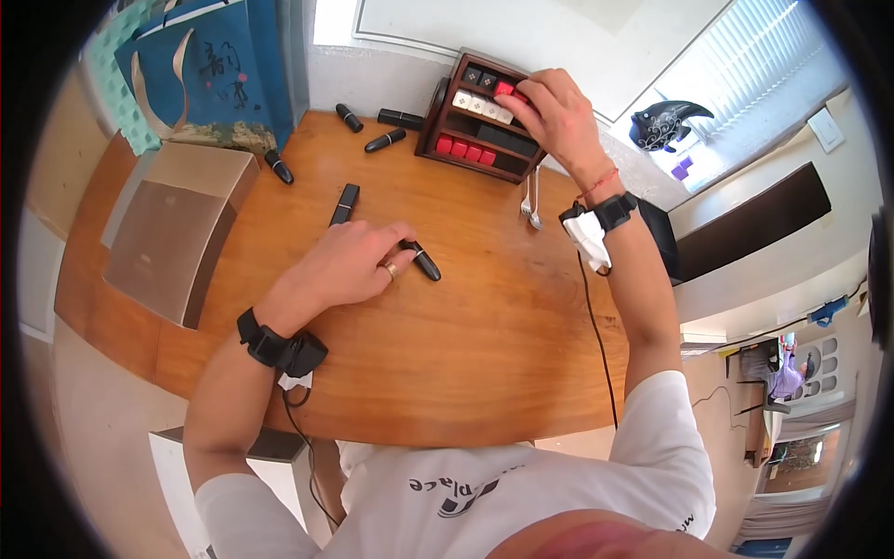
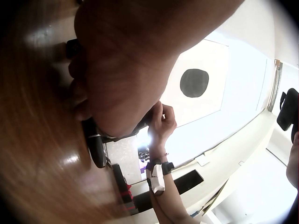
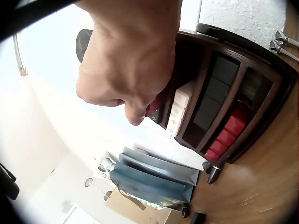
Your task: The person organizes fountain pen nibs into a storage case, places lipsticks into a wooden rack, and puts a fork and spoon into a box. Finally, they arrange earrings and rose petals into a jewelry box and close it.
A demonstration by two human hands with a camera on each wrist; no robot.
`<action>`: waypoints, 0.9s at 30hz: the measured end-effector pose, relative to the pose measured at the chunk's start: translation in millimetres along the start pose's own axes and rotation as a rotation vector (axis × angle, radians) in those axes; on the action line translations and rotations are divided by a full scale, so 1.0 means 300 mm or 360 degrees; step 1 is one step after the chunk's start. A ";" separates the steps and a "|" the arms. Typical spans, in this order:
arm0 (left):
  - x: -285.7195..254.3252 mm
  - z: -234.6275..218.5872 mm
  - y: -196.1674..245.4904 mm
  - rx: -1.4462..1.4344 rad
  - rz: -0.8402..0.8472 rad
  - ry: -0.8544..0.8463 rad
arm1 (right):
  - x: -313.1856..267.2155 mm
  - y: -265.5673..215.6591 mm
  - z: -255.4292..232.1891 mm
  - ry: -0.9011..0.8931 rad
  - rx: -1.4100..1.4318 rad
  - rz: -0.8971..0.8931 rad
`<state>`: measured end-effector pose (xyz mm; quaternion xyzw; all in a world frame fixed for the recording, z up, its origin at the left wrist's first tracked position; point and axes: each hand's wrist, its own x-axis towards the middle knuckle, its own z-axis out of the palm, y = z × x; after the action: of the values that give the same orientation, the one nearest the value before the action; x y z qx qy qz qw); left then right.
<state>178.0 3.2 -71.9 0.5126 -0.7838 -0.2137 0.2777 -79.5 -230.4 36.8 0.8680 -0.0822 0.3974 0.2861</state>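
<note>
My left hand (image 1: 346, 263) lies low over the table, thumb and fingers pinching one end of a black lipstick tube (image 1: 426, 263). The tube's silver band and rounded end show in the left wrist view. My right hand (image 1: 563, 116) is up at the top tier of a dark wooden rack (image 1: 430, 144), pinching a small red cube (image 1: 504, 88) at that tier. In the right wrist view this red cube (image 3: 153, 106) is partly hidden by the fingers. Dark cubes (image 1: 473, 75) sit beside it; white cubes (image 1: 475, 102), black ones and red cubes (image 1: 466, 149) fill lower tiers.
More black tubes (image 1: 385, 141) lie around the table, one (image 1: 345, 203) just beyond my left hand. A brown box (image 1: 168, 233) and blue paper bag (image 1: 209, 74) stand at left. Two small forks (image 1: 530, 205) lie right of the rack. A cable (image 1: 596, 326) hangs from my right wrist.
</note>
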 end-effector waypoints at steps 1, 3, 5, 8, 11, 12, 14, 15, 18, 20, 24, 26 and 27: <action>-0.001 0.006 -0.004 -0.0013 -0.0005 -0.0002 | 0.001 0.015 0.000 -0.0022 -0.0006 0.0016; -0.001 0.009 -0.015 -0.0019 0.0027 0.0036 | -0.001 0.047 0.000 -0.0046 -0.0004 0.0032; 0.000 0.003 -0.020 -0.0021 0.0017 0.0022 | -0.007 0.079 -0.003 -0.0066 -0.0280 0.0028; -0.001 -0.014 -0.009 -0.0014 -0.0033 -0.0012 | -0.024 0.052 0.000 -0.0058 -0.0249 0.0106; 0.004 -0.026 0.005 0.0002 -0.0114 -0.0080 | -0.023 -0.019 0.004 -0.0079 -0.0255 0.0051; 0.007 -0.027 0.006 0.0024 -0.0141 -0.0126 | -0.020 -0.037 0.010 -0.0128 -0.0248 -0.0029; 0.005 -0.009 -0.015 0.0016 -0.0083 -0.0076 | -0.027 -0.050 0.024 -0.0204 -0.0253 -0.0104; 0.003 -0.004 -0.018 0.0009 -0.0026 -0.0017 | -0.032 -0.044 0.029 -0.0209 -0.0252 -0.0092; 0.003 -0.009 -0.017 0.0036 -0.0050 -0.0048 | -0.032 -0.029 0.042 -0.0258 -0.0349 -0.0035; 0.003 -0.013 -0.019 0.0045 -0.0051 -0.0050 | -0.027 -0.037 0.041 -0.0265 -0.0357 -0.0025; 0.000 -0.016 -0.017 0.0025 -0.0008 -0.0018 | 0.018 -0.076 0.021 -0.0370 -0.0436 0.0019; 0.000 -0.015 -0.020 0.0046 -0.0016 -0.0012 | 0.052 -0.093 0.004 -0.0438 -0.0497 -0.0001; 0.001 -0.012 -0.021 0.0060 -0.0006 0.0005 | 0.067 -0.098 -0.006 -0.0439 -0.0492 0.0023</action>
<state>184.6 0.3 -72.9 0.5196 -0.7863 -0.1985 0.2689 -56.3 -203.6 40.0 0.8594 -0.1867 0.2595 0.3991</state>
